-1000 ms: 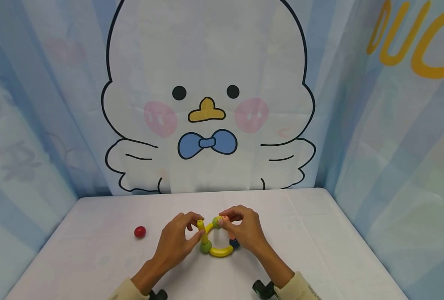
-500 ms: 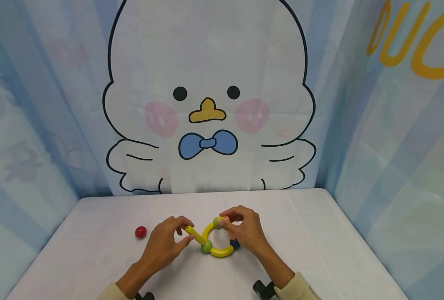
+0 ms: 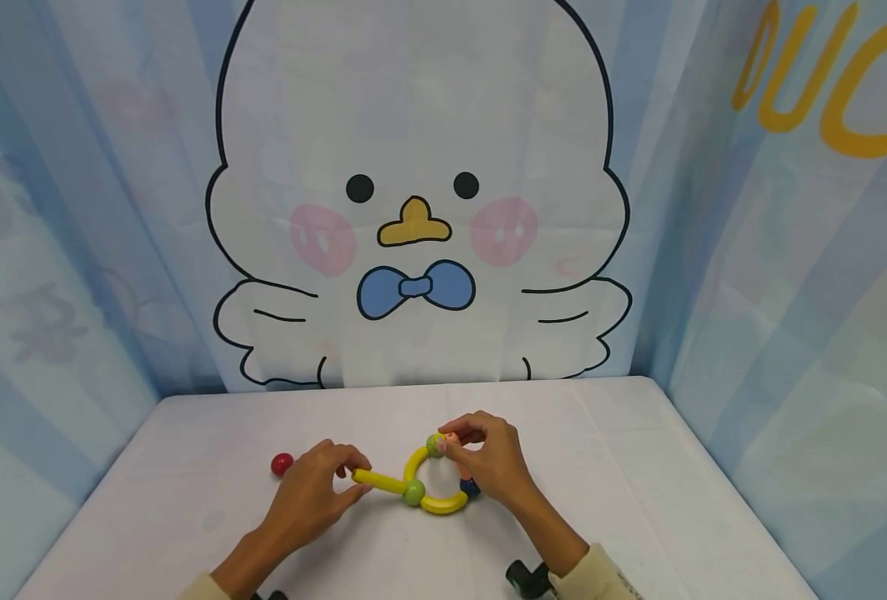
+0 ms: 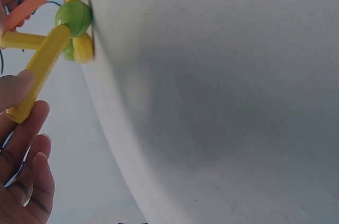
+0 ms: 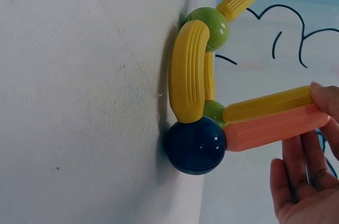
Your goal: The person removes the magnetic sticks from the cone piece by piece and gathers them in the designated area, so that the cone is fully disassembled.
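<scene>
Pinching yellow rod [image 3: 379,481] in left fingers [image 4: 36,118], orange rod [image 5: 275,130] in right fingers [image 5: 294,163], well inside table's side edges [image 3: 723,483]

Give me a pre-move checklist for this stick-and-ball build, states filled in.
1. Left hand pinching the outer yellow stick near its free end: ok.
2. That stick's other end meeting the nearer green ball: ok.
3. Right hand steadying the orange stick: ok, fingers at its upper end.
4. Curved yellow piece meeting the dark blue ball: ok.
5. Red ball joined to the build: not ok, it lies apart.
6. Left hand clear of the red ball: cannot tell; they overlap in the head view.
</scene>
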Action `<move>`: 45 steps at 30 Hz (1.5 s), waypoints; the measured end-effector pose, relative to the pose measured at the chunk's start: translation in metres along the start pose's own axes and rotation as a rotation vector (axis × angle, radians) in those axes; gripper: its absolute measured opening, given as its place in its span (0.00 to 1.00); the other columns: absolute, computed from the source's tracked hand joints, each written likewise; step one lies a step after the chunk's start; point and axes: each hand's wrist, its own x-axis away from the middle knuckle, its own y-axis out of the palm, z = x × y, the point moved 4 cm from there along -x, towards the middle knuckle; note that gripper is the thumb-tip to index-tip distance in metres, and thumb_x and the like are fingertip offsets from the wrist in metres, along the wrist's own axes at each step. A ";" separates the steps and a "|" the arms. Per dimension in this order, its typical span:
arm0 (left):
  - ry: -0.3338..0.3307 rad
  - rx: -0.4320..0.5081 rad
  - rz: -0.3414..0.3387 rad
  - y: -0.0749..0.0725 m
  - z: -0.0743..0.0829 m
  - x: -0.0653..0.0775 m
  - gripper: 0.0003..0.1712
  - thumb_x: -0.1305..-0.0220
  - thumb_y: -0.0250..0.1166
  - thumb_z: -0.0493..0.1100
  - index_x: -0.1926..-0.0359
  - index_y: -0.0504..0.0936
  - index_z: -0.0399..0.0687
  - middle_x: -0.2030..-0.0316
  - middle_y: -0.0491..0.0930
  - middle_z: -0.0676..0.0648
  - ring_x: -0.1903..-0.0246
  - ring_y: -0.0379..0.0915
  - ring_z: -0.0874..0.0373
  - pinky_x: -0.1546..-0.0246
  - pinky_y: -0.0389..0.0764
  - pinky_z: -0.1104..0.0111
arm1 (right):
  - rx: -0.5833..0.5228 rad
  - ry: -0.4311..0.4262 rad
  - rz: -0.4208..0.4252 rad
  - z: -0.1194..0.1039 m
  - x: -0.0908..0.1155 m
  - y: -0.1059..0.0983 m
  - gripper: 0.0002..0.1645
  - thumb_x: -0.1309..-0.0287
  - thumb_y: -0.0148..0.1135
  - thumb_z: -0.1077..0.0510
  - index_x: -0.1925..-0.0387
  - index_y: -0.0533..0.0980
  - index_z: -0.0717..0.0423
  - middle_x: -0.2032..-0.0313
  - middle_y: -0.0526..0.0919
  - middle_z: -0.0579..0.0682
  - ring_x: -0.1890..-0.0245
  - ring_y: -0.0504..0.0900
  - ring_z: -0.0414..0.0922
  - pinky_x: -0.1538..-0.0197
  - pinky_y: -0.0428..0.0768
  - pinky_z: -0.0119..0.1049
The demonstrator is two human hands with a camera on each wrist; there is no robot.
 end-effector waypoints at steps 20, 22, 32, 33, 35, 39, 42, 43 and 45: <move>-0.010 -0.115 -0.115 0.008 -0.015 -0.002 0.12 0.48 0.85 0.42 0.67 0.89 0.58 0.70 0.77 0.59 0.65 0.68 0.63 0.57 0.84 0.67 | 0.000 -0.004 -0.009 0.000 0.000 0.000 0.09 0.40 0.79 0.55 0.58 0.90 0.42 0.61 0.87 0.43 0.60 0.84 0.41 0.56 0.84 0.28; -0.025 -0.113 -0.141 0.009 -0.017 -0.004 0.11 0.48 0.85 0.42 0.67 0.89 0.57 0.70 0.77 0.58 0.65 0.68 0.62 0.56 0.85 0.66 | -0.001 -0.001 -0.011 0.000 0.001 0.000 0.09 0.40 0.79 0.55 0.58 0.90 0.42 0.61 0.87 0.43 0.60 0.84 0.41 0.57 0.84 0.27; -0.057 -0.122 -0.217 0.016 -0.023 -0.009 0.10 0.48 0.84 0.39 0.68 0.90 0.56 0.72 0.80 0.58 0.66 0.70 0.61 0.53 0.85 0.62 | -0.007 -0.005 -0.013 -0.001 0.001 0.000 0.09 0.40 0.79 0.55 0.58 0.90 0.43 0.61 0.87 0.45 0.59 0.84 0.42 0.57 0.83 0.27; -0.057 -0.124 -0.222 0.017 -0.023 -0.009 0.10 0.48 0.84 0.39 0.68 0.90 0.56 0.72 0.80 0.58 0.66 0.70 0.61 0.54 0.85 0.62 | -0.005 -0.005 -0.013 -0.001 0.001 0.000 0.09 0.40 0.79 0.55 0.58 0.90 0.43 0.61 0.86 0.45 0.59 0.84 0.42 0.57 0.83 0.27; -0.052 -0.126 -0.230 0.018 -0.024 -0.010 0.10 0.47 0.84 0.39 0.68 0.90 0.56 0.72 0.80 0.58 0.66 0.70 0.61 0.54 0.85 0.62 | -0.005 -0.003 -0.014 -0.001 0.001 0.000 0.09 0.40 0.79 0.55 0.58 0.90 0.43 0.61 0.86 0.45 0.59 0.84 0.42 0.57 0.83 0.27; -0.052 -0.124 -0.246 0.020 -0.025 -0.011 0.10 0.47 0.84 0.39 0.68 0.90 0.56 0.72 0.80 0.58 0.66 0.70 0.61 0.54 0.85 0.61 | -0.002 -0.005 -0.015 -0.001 0.001 0.000 0.09 0.40 0.79 0.55 0.58 0.90 0.44 0.61 0.86 0.45 0.59 0.84 0.42 0.57 0.83 0.27; -0.052 -0.121 -0.249 0.021 -0.026 -0.011 0.11 0.47 0.83 0.38 0.68 0.90 0.56 0.72 0.80 0.58 0.66 0.70 0.61 0.53 0.85 0.61 | 0.002 -0.005 -0.013 -0.001 0.001 0.000 0.08 0.40 0.79 0.55 0.58 0.90 0.43 0.61 0.86 0.44 0.59 0.84 0.42 0.56 0.83 0.27; -0.052 -0.123 -0.248 0.021 -0.027 -0.011 0.11 0.47 0.84 0.38 0.68 0.90 0.56 0.72 0.80 0.58 0.66 0.70 0.61 0.52 0.85 0.60 | 0.003 -0.005 -0.013 -0.001 0.001 0.000 0.08 0.40 0.79 0.55 0.58 0.90 0.43 0.61 0.86 0.44 0.59 0.84 0.42 0.56 0.82 0.28; -0.046 -0.124 -0.245 0.021 -0.026 -0.011 0.11 0.47 0.84 0.39 0.67 0.90 0.56 0.72 0.80 0.58 0.65 0.70 0.61 0.52 0.85 0.60 | 0.005 -0.006 -0.013 -0.001 0.001 0.000 0.08 0.40 0.79 0.55 0.58 0.90 0.43 0.61 0.86 0.44 0.59 0.84 0.42 0.55 0.82 0.28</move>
